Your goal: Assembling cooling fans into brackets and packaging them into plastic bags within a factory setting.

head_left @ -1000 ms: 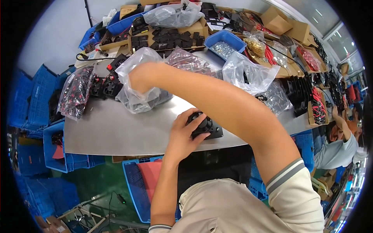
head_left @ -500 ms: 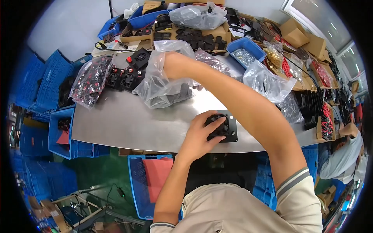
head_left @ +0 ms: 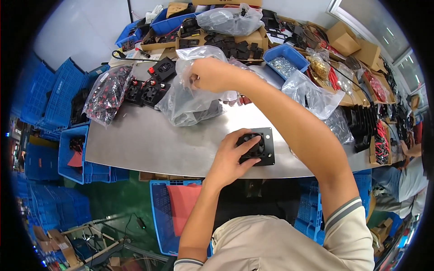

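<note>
My left hand [head_left: 230, 156] grips a black cooling fan [head_left: 258, 147] fixed on a square black plate, lying near the table's front edge. Its fingers wrap over the fan's face and rim. Farther off, my right hand [head_left: 210, 76] is over the mouth of a clear plastic bag [head_left: 187, 105], fingertips curled together. Something small and dark seems to show at them, too small to name. Dark pieces lie in the bag's lower part. To its left are black fan units [head_left: 151, 93] with red parts and a filled bag of red and black parts [head_left: 107, 95].
A blue bin of small metal hardware [head_left: 281, 63] stands at the back right, near another clear bag [head_left: 309, 95]. Cardboard trays of black parts [head_left: 233, 45] line the back. Blue crates [head_left: 71, 156] stand left of the metal table [head_left: 144, 144]. A co-worker's arm [head_left: 410, 150] shows far right.
My right hand has risen a little out of the bag's mouth, and its curled fingertips now show. The left hand stays on the fan.
</note>
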A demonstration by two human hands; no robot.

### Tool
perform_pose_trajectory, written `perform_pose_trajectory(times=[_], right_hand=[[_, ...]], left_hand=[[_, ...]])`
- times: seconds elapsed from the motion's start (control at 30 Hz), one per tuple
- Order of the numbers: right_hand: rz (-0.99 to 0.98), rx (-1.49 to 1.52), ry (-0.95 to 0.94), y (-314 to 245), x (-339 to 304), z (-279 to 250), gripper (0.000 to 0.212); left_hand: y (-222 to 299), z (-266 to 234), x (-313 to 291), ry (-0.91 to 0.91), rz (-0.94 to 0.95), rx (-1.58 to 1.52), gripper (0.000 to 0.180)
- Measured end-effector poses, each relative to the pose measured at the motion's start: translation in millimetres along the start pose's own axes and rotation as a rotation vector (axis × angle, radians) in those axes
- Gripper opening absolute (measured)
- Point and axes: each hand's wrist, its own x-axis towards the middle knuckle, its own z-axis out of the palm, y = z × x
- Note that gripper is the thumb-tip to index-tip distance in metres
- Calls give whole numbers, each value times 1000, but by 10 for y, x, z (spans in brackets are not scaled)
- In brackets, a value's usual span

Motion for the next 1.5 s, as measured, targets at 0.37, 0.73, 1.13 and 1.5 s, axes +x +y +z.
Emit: perform_pose_trajectory(times=[0.37, 0.73, 1.13, 1.5], right_hand=[[-89, -4, 184, 19, -163, -34, 22], [289, 800, 475, -196, -1842, 206, 24], [433, 1110, 561, -4, -2622, 794, 26], [450, 1082, 579, 30, -2653, 813, 22]], left_hand=[[28, 22, -11, -10, -42, -19, 54], [18, 15, 11, -11, -33, 15, 55], [21, 53, 2, -27, -98, -24, 58], [38, 64, 15, -19, -97, -31, 57]])
